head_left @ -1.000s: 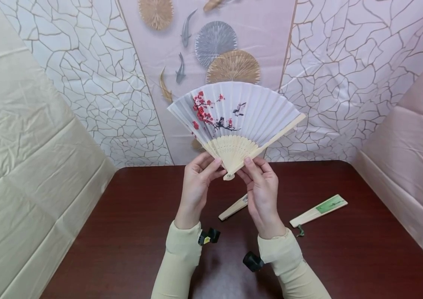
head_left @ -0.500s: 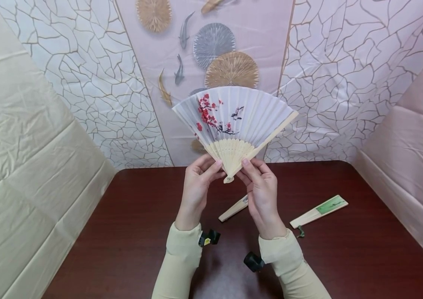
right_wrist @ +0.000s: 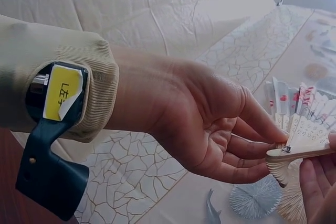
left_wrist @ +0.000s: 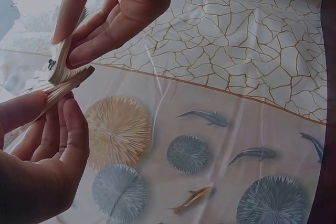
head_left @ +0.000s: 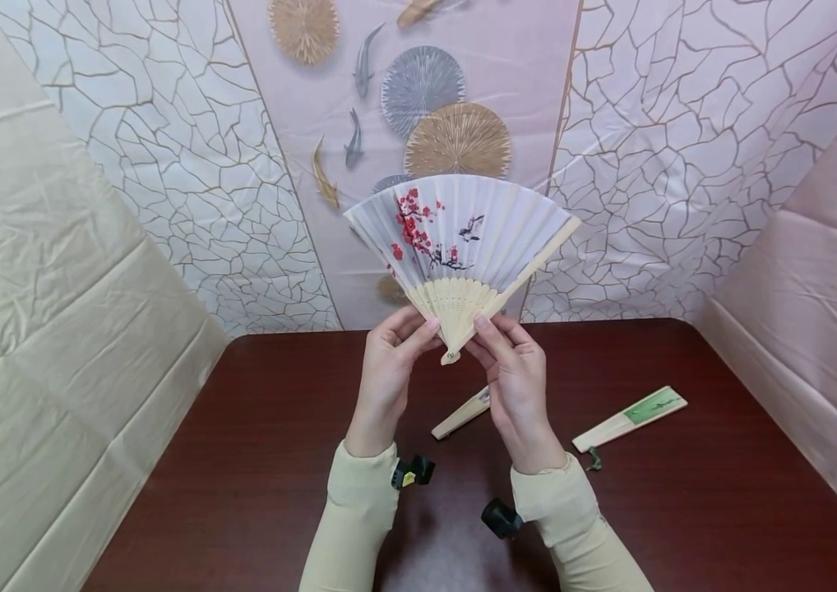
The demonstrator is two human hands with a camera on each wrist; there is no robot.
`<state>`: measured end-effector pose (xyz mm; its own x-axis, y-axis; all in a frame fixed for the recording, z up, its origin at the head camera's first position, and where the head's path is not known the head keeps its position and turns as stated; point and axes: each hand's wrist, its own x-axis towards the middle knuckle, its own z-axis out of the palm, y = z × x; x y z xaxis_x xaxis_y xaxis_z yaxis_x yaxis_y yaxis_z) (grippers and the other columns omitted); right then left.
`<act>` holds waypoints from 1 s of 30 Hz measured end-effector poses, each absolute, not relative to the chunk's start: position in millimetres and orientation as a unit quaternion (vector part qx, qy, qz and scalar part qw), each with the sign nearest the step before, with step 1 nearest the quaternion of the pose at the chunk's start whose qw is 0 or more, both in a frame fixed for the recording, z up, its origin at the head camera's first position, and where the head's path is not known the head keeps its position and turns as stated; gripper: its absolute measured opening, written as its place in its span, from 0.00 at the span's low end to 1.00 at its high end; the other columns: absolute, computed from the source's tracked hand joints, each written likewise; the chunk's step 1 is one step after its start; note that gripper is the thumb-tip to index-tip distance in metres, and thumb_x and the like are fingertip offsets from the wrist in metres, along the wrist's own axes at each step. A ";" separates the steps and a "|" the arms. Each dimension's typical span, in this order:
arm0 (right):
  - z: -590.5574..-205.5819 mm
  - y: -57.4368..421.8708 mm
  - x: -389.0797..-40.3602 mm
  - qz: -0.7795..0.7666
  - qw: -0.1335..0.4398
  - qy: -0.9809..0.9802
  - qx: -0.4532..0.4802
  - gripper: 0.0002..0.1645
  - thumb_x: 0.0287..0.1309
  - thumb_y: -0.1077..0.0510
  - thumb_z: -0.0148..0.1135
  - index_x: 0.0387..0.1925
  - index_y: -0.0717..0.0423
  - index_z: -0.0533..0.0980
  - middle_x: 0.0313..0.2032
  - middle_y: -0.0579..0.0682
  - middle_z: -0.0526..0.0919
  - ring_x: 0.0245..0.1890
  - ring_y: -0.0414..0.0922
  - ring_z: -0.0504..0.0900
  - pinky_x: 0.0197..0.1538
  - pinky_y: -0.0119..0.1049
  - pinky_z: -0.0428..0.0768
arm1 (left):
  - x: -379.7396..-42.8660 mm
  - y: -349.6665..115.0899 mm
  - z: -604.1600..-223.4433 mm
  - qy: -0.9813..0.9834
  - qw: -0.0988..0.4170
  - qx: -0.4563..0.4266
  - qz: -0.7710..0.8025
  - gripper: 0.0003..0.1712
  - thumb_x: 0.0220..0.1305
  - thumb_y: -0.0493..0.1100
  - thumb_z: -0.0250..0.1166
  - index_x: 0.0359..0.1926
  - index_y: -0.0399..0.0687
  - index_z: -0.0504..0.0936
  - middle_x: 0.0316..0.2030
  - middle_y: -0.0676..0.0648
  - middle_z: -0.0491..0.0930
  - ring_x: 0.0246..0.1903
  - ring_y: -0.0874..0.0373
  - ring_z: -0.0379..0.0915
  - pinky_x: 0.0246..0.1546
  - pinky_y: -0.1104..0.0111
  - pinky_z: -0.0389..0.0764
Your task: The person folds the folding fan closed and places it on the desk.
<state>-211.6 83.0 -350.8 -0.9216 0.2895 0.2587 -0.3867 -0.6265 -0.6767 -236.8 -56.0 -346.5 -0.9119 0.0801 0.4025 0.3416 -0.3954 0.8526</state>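
Observation:
A white folding fan point(head_left: 492, 214) is spread over the table, painted with red blossoms and small birds, its pale ribs meeting at the pivot below. My left hand point(head_left: 387, 370) pinches its left edge between thumb and fingers. On the other side my right hand point(head_left: 520, 380) grips the right outer rib, thumb in front. Seen from the left wrist, the ends of the ribs point(left_wrist: 63, 85) lie between both hands' fingers. The right wrist view shows the pivot end and pierced ribs point(right_wrist: 310, 132), with the left thumb against them.
Behind the right hand lies a folded fan point(head_left: 459, 415), partly hidden. Another folded fan point(head_left: 629, 419), green at the top, lies to the right with a dark green tassel point(head_left: 594, 459). Patterned cloth point(head_left: 655, 164) hangs behind the dark red table point(head_left: 256, 460).
The fan's spread has narrowed a little, both outer edges coming inward, and its top sits slightly lower. Both hands keep their grip; the right one has shifted slightly left.

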 end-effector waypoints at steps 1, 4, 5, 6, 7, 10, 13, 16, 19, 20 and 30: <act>-351.1 82.7 -211.9 0.900 0.185 -0.389 0.061 0.12 0.65 0.72 0.60 0.35 0.56 0.85 0.34 0.51 0.87 0.33 0.41 0.87 0.43 0.36 0.86 | -236.8 -56.1 -346.5 -0.545 0.080 -0.193 -0.812 0.17 0.68 0.30 0.64 0.56 0.27 0.80 0.41 0.46 0.86 0.35 0.60 0.83 0.41 0.67 0.84; -352.2 82.0 -212.9 0.901 0.180 -0.391 0.058 0.12 0.66 0.72 0.59 0.35 0.57 0.85 0.34 0.50 0.86 0.33 0.40 0.87 0.43 0.35 0.86 | -237.1 -56.1 -346.5 -0.545 0.080 -0.190 -0.813 0.17 0.67 0.30 0.64 0.55 0.26 0.80 0.41 0.46 0.86 0.35 0.60 0.82 0.41 0.68 0.84; -352.2 81.8 -212.9 0.902 0.178 -0.390 0.058 0.12 0.66 0.72 0.59 0.35 0.57 0.84 0.34 0.50 0.86 0.33 0.40 0.87 0.43 0.35 0.86 | -237.2 -56.0 -346.6 -0.546 0.081 -0.189 -0.812 0.17 0.67 0.30 0.64 0.55 0.26 0.80 0.41 0.46 0.86 0.35 0.60 0.82 0.40 0.68 0.84; -352.6 81.7 -213.2 0.902 0.178 -0.389 0.057 0.12 0.66 0.72 0.59 0.35 0.57 0.84 0.34 0.50 0.86 0.33 0.40 0.87 0.44 0.35 0.86 | -237.2 -55.9 -346.6 -0.546 0.081 -0.189 -0.812 0.17 0.67 0.30 0.64 0.55 0.26 0.80 0.41 0.45 0.86 0.35 0.60 0.82 0.40 0.68 0.84; -352.9 81.6 -213.6 0.901 0.179 -0.391 0.057 0.12 0.66 0.72 0.59 0.35 0.56 0.84 0.34 0.50 0.86 0.33 0.40 0.87 0.44 0.35 0.86 | -237.2 -55.8 -346.7 -0.546 0.081 -0.188 -0.812 0.17 0.67 0.30 0.64 0.55 0.26 0.80 0.41 0.45 0.86 0.35 0.60 0.82 0.40 0.68 0.84; -353.4 81.9 -214.1 0.900 0.179 -0.393 0.059 0.11 0.66 0.72 0.60 0.35 0.56 0.84 0.34 0.50 0.86 0.34 0.40 0.87 0.44 0.36 0.86 | -237.4 -55.2 -347.0 -0.548 0.080 -0.186 -0.812 0.17 0.67 0.30 0.64 0.55 0.26 0.80 0.40 0.45 0.86 0.35 0.60 0.82 0.40 0.68 0.84; -353.0 82.2 -213.9 0.899 0.179 -0.394 0.060 0.11 0.66 0.72 0.60 0.34 0.56 0.84 0.33 0.50 0.86 0.34 0.40 0.87 0.45 0.36 0.86 | -238.0 -54.5 -347.5 -0.549 0.075 -0.181 -0.812 0.17 0.66 0.30 0.65 0.54 0.26 0.80 0.40 0.46 0.86 0.36 0.60 0.82 0.40 0.68 0.84; -352.2 82.1 -213.5 0.898 0.177 -0.398 0.057 0.11 0.66 0.72 0.60 0.34 0.56 0.84 0.33 0.50 0.86 0.34 0.40 0.87 0.45 0.36 0.86 | -237.9 -54.1 -347.4 -0.550 0.072 -0.176 -0.813 0.17 0.66 0.29 0.65 0.55 0.27 0.80 0.40 0.47 0.86 0.36 0.60 0.82 0.40 0.67 0.84; -351.6 82.0 -213.4 0.897 0.174 -0.402 0.054 0.11 0.66 0.71 0.61 0.34 0.56 0.84 0.34 0.50 0.86 0.34 0.40 0.87 0.45 0.36 0.86 | -237.7 -54.0 -347.3 -0.551 0.071 -0.174 -0.813 0.17 0.66 0.29 0.65 0.55 0.26 0.80 0.40 0.46 0.86 0.35 0.60 0.82 0.40 0.67 0.84; -351.6 82.0 -213.6 0.897 0.173 -0.403 0.053 0.11 0.66 0.71 0.60 0.34 0.56 0.84 0.34 0.50 0.86 0.34 0.40 0.87 0.45 0.36 0.86 | -237.4 -54.1 -347.1 -0.551 0.071 -0.174 -0.813 0.17 0.66 0.29 0.65 0.55 0.26 0.80 0.40 0.46 0.86 0.35 0.60 0.82 0.40 0.67 0.84; -352.8 82.9 -214.5 0.898 0.169 -0.404 0.048 0.12 0.67 0.71 0.59 0.34 0.56 0.85 0.34 0.50 0.85 0.34 0.39 0.86 0.45 0.36 0.86 | -238.7 -53.1 -348.4 -0.560 0.067 -0.176 -0.807 0.17 0.67 0.30 0.65 0.55 0.27 0.80 0.42 0.44 0.86 0.36 0.59 0.82 0.40 0.68 0.84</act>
